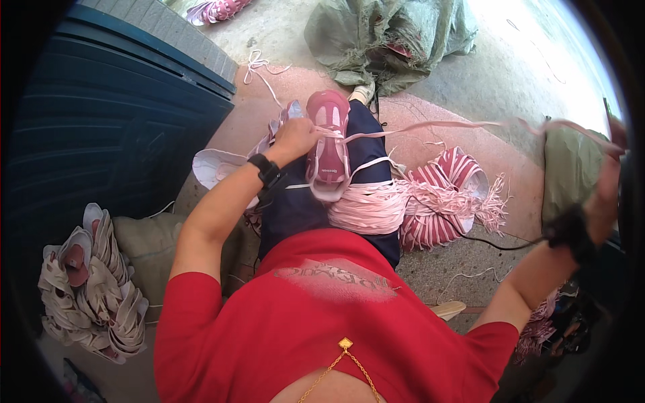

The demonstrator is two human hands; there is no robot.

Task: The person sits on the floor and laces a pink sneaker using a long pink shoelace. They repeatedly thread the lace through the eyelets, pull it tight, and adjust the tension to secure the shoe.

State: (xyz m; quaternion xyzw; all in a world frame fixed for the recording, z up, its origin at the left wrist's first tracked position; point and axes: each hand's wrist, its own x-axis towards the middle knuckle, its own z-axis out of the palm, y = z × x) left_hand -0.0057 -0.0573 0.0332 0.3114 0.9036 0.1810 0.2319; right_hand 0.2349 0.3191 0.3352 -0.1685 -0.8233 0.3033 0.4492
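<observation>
While the left hand (295,140) pinches the lace (437,125) at the middle of the upper (327,158), the right hand (607,164) is out at the right edge of the frame, its fingers apparently closed on the far stretch of that lace, though the dim rim hides the exact grip. The upper lies over the thighs just above the centre of the frame, toe toward the top. Judging by how it lies, lacing on this one has begun but is not done: the lace meets the upper at the left fingertips, and a long length of it runs out to the right, undrawn. How many holes are filled cannot be told, since the fingers cover part of the opening. Beside the upper, right of centre, a hank (368,207) of pale laces lies across the lap, so plenty of lace seems left to use. Right of that sits a striped bundle (460,174) of pink uppers, and more uppers (218,166) lie left of centre, by the left forearm; whether these are laced is unclear. A pale stack (97,289) at lower left and a green sack (403,43) at the top stand apart from the hands.
</observation>
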